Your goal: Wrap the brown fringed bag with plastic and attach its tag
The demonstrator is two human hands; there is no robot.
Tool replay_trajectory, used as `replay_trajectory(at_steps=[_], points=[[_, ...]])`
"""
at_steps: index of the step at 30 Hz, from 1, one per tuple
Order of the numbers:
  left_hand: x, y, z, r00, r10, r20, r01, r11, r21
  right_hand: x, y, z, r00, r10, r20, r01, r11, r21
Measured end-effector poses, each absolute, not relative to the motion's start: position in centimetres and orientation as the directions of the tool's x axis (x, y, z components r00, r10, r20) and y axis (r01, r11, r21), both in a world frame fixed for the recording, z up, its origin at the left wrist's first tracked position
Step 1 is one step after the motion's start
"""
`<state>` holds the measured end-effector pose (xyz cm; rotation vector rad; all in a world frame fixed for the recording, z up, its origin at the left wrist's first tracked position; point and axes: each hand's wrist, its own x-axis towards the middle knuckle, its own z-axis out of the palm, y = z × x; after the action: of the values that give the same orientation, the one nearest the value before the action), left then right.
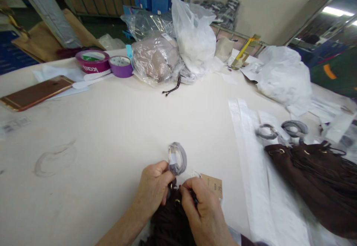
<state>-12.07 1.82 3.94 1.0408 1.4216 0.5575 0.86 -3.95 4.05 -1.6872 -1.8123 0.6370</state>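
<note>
At the front of the table a dark brown bag (173,220) with brass eyelets lies between my hands, its lower part out of frame. My left hand (156,183) is closed on the bag's gathered top edge. Just beyond those fingers stands a grey strap coiled into a ring (182,158), wrapped in clear film with a white label. My right hand (205,205) pinches the bag's top near an eyelet, thumb and forefinger together; a tiny red spot shows at their tips. Behind the right knuckles a tan cardboard tag (214,185) with print sticks out.
More dark brown bags (312,183) and coiled grey straps (295,128) lie on white sheets (247,157) at right. A phone (39,91) and tape rolls (121,67) sit at left. Plastic-wrapped bundles (156,56) line the back, near a short braided cord (173,88).
</note>
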Motion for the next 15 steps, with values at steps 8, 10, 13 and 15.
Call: replay_trajectory(at_steps=[8, 10, 13, 15], points=[[-12.07, 2.07, 4.09, 0.164, 0.847, -0.505, 0.242, 0.462, 0.853, 0.93, -4.09, 4.07, -0.079, 0.976, 0.201, 0.74, 0.193, -0.644], [-12.06, 2.05, 4.12, 0.167, 0.847, -0.505, 0.243, 0.461, 0.854, 0.89, -4.02, 4.13, -0.098, 0.974, 0.204, 0.744, 0.208, -0.634], [-11.99, 2.03, 4.18, 0.177, 0.843, -0.507, 0.235, 0.464, 0.854, 0.76, -3.99, 3.98, -0.122, 0.97, 0.208, 0.749, 0.228, -0.622], [-11.96, 2.05, 4.23, 0.18, 0.844, -0.505, 0.229, 0.464, 0.856, 0.66, -4.03, 3.79, -0.132, 0.967, 0.216, 0.754, 0.24, -0.612]])
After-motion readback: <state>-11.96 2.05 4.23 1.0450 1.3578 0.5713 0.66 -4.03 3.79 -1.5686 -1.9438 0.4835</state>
